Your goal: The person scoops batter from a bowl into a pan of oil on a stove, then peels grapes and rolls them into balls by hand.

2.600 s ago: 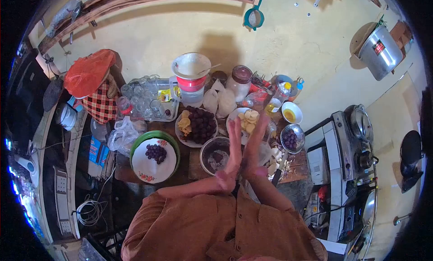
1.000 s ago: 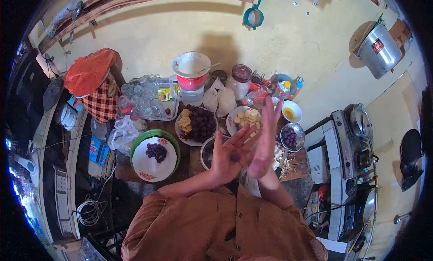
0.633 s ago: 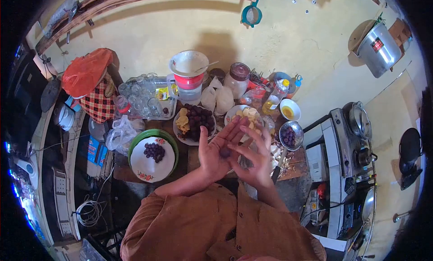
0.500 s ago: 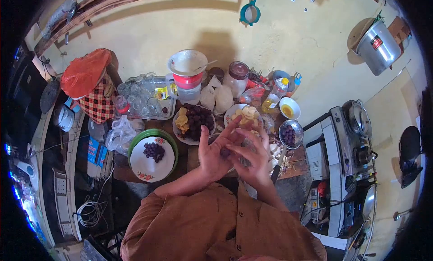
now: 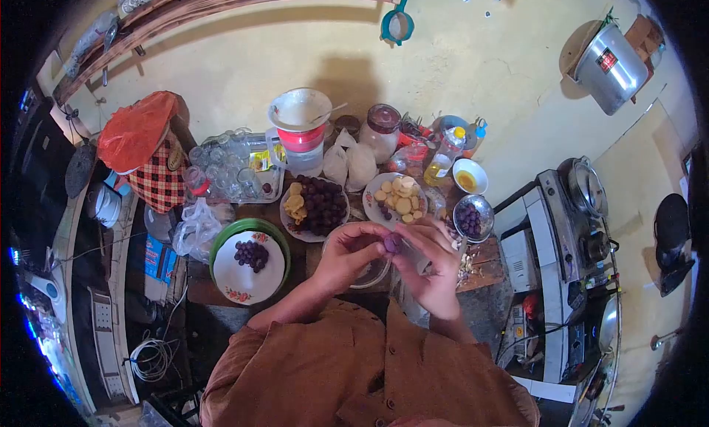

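Note:
A small purple ball (image 5: 392, 243) is held between the fingertips of my left hand (image 5: 346, 259) and my right hand (image 5: 432, 267), which meet in front of my chest. Just below them a clear bowl (image 5: 371, 273) is partly covered by my hands. Behind stands a plate of pale round slices (image 5: 402, 197), and to its left a plate heaped with dark purple balls (image 5: 323, 205) and yellow pieces (image 5: 295, 207). Farther left, a small cluster of purple balls (image 5: 252, 256) lies on a white floral plate (image 5: 241, 281).
A metal bowl (image 5: 484, 206) with purple balls and a bowl of yellow liquid (image 5: 470, 177) are at the right, near an oil bottle (image 5: 445, 157). Glass jars fill a tray (image 5: 277, 193) at the back left. A stove (image 5: 565, 228) stands far right.
My hands have come together, from spread fingers to fingertips meeting around the purple ball, which now shows clearly. The view has shifted slightly.

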`<move>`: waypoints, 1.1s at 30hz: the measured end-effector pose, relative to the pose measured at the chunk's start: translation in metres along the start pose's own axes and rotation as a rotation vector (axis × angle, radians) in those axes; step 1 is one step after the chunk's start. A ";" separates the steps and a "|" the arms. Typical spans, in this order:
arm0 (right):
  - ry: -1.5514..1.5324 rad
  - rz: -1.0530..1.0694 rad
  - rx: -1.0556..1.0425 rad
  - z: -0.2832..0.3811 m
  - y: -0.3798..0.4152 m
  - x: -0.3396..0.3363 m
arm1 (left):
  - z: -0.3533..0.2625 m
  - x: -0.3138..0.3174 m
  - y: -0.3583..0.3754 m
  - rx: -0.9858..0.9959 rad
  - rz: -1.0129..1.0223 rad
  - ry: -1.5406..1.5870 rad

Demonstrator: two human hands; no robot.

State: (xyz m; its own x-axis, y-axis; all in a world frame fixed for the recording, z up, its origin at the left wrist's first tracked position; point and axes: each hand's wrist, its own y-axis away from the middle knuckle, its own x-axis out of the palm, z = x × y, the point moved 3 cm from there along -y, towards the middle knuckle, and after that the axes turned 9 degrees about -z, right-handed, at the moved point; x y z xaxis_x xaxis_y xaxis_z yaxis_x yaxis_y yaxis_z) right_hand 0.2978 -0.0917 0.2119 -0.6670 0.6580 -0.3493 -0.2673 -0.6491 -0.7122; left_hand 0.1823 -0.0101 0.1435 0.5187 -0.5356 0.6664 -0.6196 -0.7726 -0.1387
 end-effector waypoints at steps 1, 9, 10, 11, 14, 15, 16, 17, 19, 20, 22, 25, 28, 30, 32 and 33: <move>-0.075 -0.018 0.070 0.001 0.000 0.000 | 0.001 0.000 0.002 -0.011 -0.010 0.025; -0.210 -0.071 0.095 -0.013 0.014 0.002 | -0.015 0.009 0.002 0.266 -0.042 -0.230; -0.230 -0.065 0.111 -0.014 0.015 0.001 | -0.023 0.007 0.004 0.418 -0.011 -0.440; -0.230 -0.065 0.111 -0.013 0.014 0.000 | -0.028 0.007 0.005 0.568 0.020 -0.651; -0.184 -0.019 0.053 -0.012 0.013 0.000 | -0.041 0.012 0.006 0.736 0.049 -0.776; -0.200 -0.030 0.026 -0.012 0.014 0.001 | -0.043 0.013 0.006 0.735 0.048 -0.777; -0.216 -0.042 -0.001 -0.012 0.015 0.001 | -0.045 0.014 0.007 0.763 0.040 -0.811; -0.216 -0.041 0.000 -0.012 0.015 0.001 | -0.046 0.014 0.008 0.790 0.033 -0.845; -0.202 -0.019 -0.002 -0.013 0.014 0.001 | -0.046 0.013 0.008 0.780 0.035 -0.853; -0.203 -0.018 -0.001 -0.012 0.015 0.001 | -0.046 0.012 0.008 0.770 0.038 -0.861; -0.189 -0.011 0.027 -0.012 0.015 0.001 | -0.047 0.012 0.008 0.767 0.039 -0.877; -0.190 -0.001 0.023 -0.014 0.016 0.001 | -0.048 0.012 0.009 0.757 0.035 -0.898; -0.202 -0.004 0.026 -0.013 0.017 0.001 | -0.048 0.012 0.009 0.752 0.033 -0.917; -0.200 -0.009 0.019 -0.013 0.017 0.002 | -0.048 0.012 0.009 0.756 0.034 -0.934; -0.197 -0.014 0.012 -0.013 0.017 0.002 | -0.048 0.010 0.008 0.717 0.005 -0.825; -0.205 -0.003 0.028 -0.014 0.018 0.002 | -0.047 0.010 0.007 0.718 0.006 -0.825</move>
State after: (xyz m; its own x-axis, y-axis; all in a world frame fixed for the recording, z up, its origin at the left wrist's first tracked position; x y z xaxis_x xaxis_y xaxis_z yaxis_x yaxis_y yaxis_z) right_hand 0.3012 -0.0966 0.1897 -0.7932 0.5702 -0.2137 -0.2868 -0.6594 -0.6950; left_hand 0.1553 -0.0050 0.1832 0.9180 -0.3966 0.0060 -0.2739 -0.6448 -0.7136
